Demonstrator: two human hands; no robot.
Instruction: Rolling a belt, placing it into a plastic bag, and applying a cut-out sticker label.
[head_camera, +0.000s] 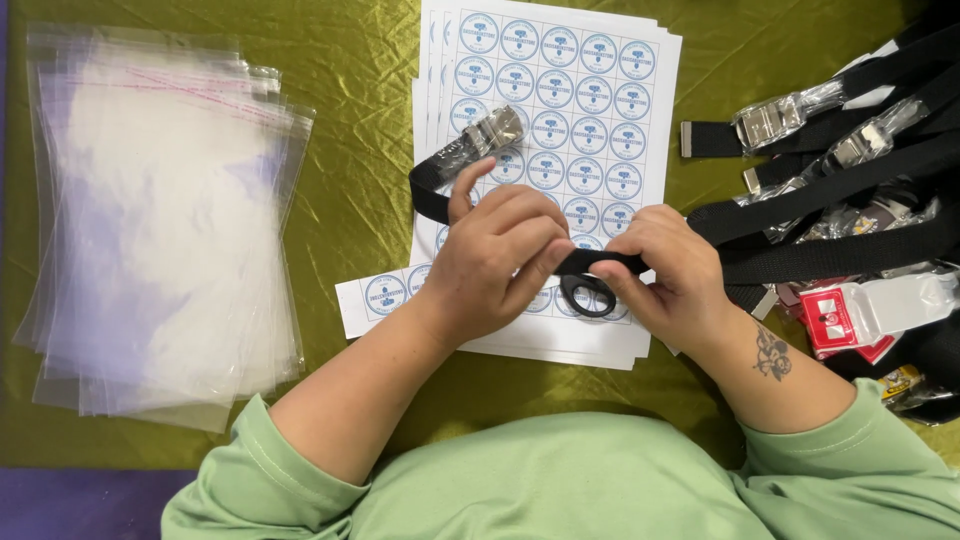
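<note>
Nearest the camera are the person's green sleeves (560, 480), both forearms reaching out over the surface (350, 180), which is covered in olive-gold cloth.

Left hand (495, 262): fingers curled shut over a black webbing belt (430, 190), gripping it near the middle of the scene. Right hand (668, 270): fingers pinched together on the same strap, just right of the left hand. Between and below the two hands the strap end forms a small tight loop (587, 295), so rolling appears begun but only at the first turn. The rest of the belt runs far-left from the left hand to its metal buckle (494, 130), which lies unrolled on the sticker sheets (600, 110).

Those sheets, printed with round blue-and-white labels, lie stacked under the hands; no label is seen peeled or applied to the belt in hand.

At left, a stack of clear plastic bags (165, 230) lies flat, apart from both hands; none holds a belt.

At right, a heap of further black belts (850, 240) with wrapped buckles remains loose and unrolled. Judgement: the work stands at an early stage, with this belt unfinished.
</note>
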